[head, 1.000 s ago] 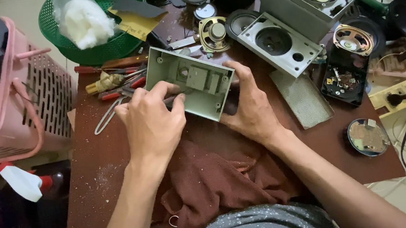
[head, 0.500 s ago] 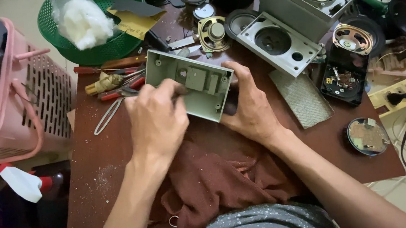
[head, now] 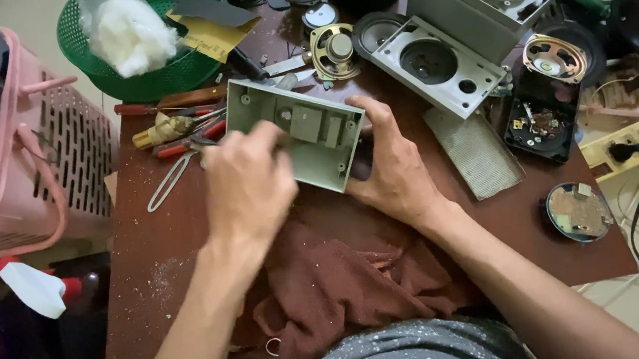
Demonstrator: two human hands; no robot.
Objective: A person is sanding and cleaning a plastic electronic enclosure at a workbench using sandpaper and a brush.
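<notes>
A grey-green plastic casing point(head: 306, 126) with an open back lies tilted on the brown table point(head: 157, 281), in front of me. My right hand point(head: 393, 168) grips its right end, thumb on the top edge. My left hand point(head: 249, 182) is blurred at the casing's left side, its fingers pinched together. A thin dark tool tip seems to stick out of them toward the casing's inside. A brown cloth point(head: 345, 286) lies bunched under both wrists.
Red-handled pliers and screwdrivers point(head: 174, 131) lie left of the casing. Behind it are grey speaker boxes point(head: 433, 63), a loose speaker driver point(head: 334, 49) and a mesh grille point(head: 477, 149). A green basket point(head: 168, 69) and a pink basket point(head: 60, 165) stand at the left, a round disc point(head: 579, 211) at the right.
My left hand has shifted slightly along the casing's left side and is now blurred with motion. The right hand and the casing have stayed in place.
</notes>
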